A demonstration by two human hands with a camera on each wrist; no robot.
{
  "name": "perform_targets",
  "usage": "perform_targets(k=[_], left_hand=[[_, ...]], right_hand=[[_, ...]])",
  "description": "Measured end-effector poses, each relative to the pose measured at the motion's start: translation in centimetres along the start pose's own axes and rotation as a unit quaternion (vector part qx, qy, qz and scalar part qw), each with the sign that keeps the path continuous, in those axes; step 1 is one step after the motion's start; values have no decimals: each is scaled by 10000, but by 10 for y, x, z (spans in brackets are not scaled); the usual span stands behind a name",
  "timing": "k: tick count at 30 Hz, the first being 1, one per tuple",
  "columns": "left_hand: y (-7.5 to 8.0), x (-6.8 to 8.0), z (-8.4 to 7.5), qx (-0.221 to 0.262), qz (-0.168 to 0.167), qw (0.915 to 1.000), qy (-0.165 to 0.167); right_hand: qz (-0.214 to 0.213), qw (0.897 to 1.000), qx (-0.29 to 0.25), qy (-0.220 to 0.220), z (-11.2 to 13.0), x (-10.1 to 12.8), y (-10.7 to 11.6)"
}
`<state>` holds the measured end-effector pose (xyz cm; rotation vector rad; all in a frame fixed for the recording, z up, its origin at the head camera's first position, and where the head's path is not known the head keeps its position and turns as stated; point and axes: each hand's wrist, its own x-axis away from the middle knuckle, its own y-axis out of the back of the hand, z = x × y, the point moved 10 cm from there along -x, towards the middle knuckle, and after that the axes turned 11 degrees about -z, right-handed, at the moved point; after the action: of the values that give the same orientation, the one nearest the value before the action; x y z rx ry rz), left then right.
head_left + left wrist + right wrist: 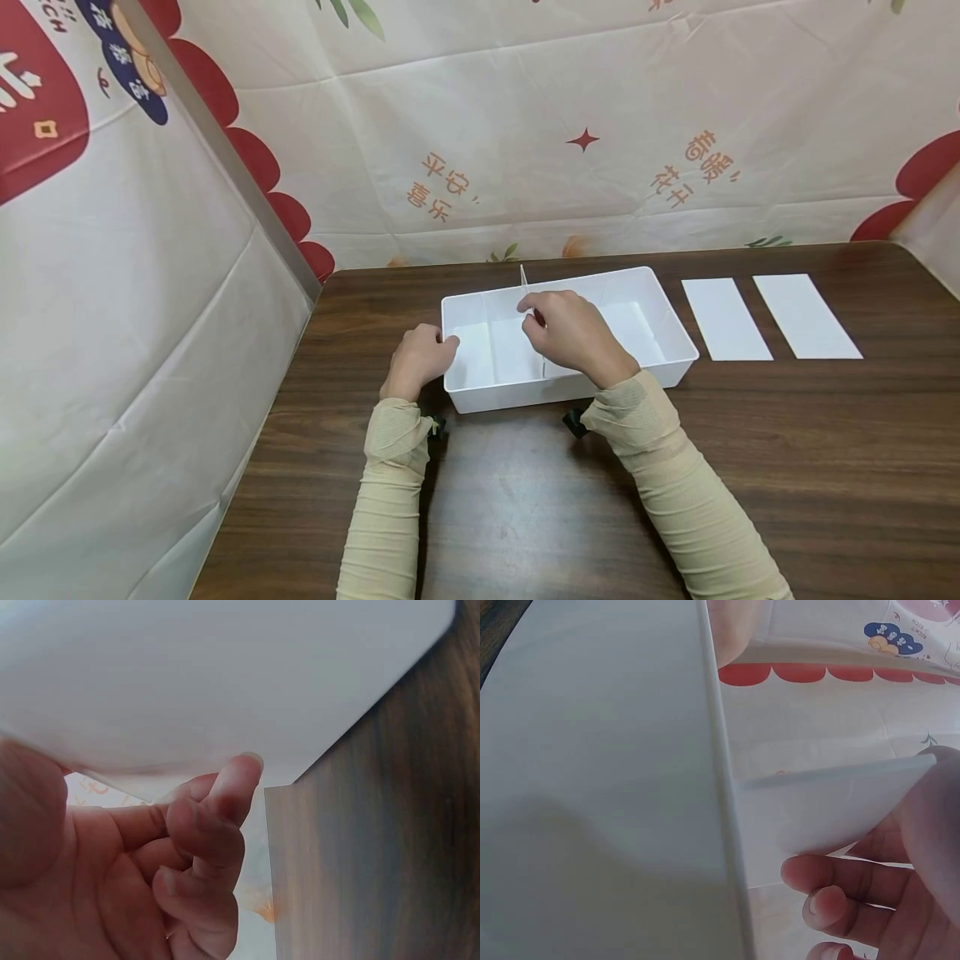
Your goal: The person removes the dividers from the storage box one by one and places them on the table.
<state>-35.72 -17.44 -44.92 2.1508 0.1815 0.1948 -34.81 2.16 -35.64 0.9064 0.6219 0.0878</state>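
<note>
We are at a dark wooden table [787, 467] closed in by printed white cloth [525, 125] with red scallops and orange Chinese characters, which appear mirrored; we cannot read them with certainty. At the table's centre sits a white plastic tray [678, 354]. Our right hand [573, 333] hovers over the tray's middle, its fingers curled and pinched on a thin white divider [523, 283] that stands upright, running from 12 to 6 o'clock across the tray. The right wrist view shows the thumb and fingertips [832, 889] clamped on that sheet. Our left hand [420, 358] rests at the tray's 9 o'clock wall, fingers curled loosely together with a fingertip [244, 769] touching the white side; we cannot tell whether it grips. At 3 o'clock of the tray, apart from it, two more white strips [726, 318] [806, 315] lie flat side by side. Nothing blocks the tray.
</note>
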Motion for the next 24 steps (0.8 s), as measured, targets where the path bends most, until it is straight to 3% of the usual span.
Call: perform_targets(k=[24], left_hand=[[0, 0, 1, 34, -53, 10000, -49]], right_hand=[[-28, 10000, -15, 17, 4, 0, 4]])
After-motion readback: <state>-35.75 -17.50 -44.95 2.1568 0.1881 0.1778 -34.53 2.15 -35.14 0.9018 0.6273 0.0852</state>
